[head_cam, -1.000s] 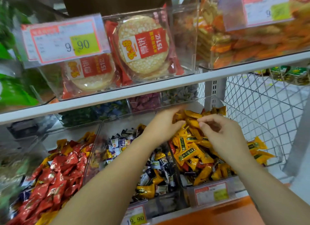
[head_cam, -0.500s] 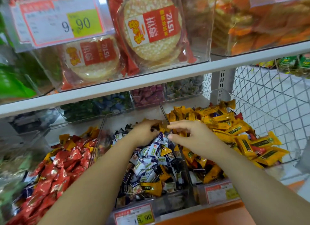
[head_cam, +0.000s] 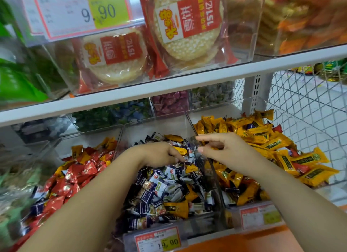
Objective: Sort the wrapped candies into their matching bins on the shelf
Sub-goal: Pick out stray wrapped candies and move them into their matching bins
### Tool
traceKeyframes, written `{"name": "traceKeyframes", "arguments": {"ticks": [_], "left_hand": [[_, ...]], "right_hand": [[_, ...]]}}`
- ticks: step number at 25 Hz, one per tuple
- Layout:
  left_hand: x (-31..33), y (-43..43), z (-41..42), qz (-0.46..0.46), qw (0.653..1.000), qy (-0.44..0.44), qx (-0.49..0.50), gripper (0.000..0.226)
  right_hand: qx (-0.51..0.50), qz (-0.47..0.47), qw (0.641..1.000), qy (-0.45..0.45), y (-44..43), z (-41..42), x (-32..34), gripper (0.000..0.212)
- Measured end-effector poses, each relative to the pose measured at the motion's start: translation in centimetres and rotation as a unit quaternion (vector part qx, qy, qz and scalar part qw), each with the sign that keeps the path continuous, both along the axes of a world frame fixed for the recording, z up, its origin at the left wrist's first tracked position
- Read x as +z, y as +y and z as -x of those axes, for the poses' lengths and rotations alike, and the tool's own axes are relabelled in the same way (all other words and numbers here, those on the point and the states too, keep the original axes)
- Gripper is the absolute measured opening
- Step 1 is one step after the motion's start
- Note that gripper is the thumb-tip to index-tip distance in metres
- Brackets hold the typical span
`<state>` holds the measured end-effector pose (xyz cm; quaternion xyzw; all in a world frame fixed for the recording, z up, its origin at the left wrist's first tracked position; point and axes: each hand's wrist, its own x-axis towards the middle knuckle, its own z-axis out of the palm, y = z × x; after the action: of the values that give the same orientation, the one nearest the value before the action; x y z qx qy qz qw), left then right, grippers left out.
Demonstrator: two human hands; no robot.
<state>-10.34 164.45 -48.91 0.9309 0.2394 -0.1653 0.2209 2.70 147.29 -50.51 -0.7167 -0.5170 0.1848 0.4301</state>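
The head view looks down at three clear bins on the lower shelf. The left bin [head_cam: 56,146] holds mostly red candies [head_cam: 75,173], the middle bin [head_cam: 155,126] a heap of dark blue and white candies [head_cam: 159,188] with a few yellow ones mixed in, such as a stray yellow candy [head_cam: 176,207] near its front, and the right bin [head_cam: 304,127] is piled with yellow candies [head_cam: 262,139]. The left hand [head_cam: 161,154] reaches palm-down into the middle bin, its fingers curled into the pile beside a yellow wrapper; whether it grips a candy cannot be told. The right hand [head_cam: 225,150] hovers over the clear wall between the middle and right bins, its forefinger and thumb stretched out leftward and parted, with nothing seen between them. A price tag [head_cam: 165,240] reading 19.90 fronts the middle bin, and a blurred tag [head_cam: 261,216] fronts the right one. On the white shelf [head_cam: 169,86] above, clear boxes hold wrapped rice cakes [head_cam: 187,26] behind a 9.90 label [head_cam: 84,13]. White wire mesh [head_cam: 309,101] stands to the right.
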Motion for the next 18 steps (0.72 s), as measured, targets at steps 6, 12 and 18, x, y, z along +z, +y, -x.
{"name": "traceKeyframes", "arguments": {"ticks": [6, 12, 18], "left_hand": [[-0.4, 3.4, -1.4, -0.058, 0.976, -0.173, 0.121, 0.037], [-2.0, 4.6, -3.4, -0.052, 0.994, -0.064, 0.078, 0.073], [-2.1, 3.8, -2.9, -0.023, 0.995, -0.087, 0.034, 0.055]], "right_hand": [[0.001, 0.000, 1.000, 0.013, 0.1, -0.1, 0.0, 0.036], [0.001, -0.005, 1.000, 0.015, 0.1, -0.2, -0.1, 0.037], [0.004, -0.006, 1.000, 0.004, 0.1, -0.2, -0.2, 0.037]]}}
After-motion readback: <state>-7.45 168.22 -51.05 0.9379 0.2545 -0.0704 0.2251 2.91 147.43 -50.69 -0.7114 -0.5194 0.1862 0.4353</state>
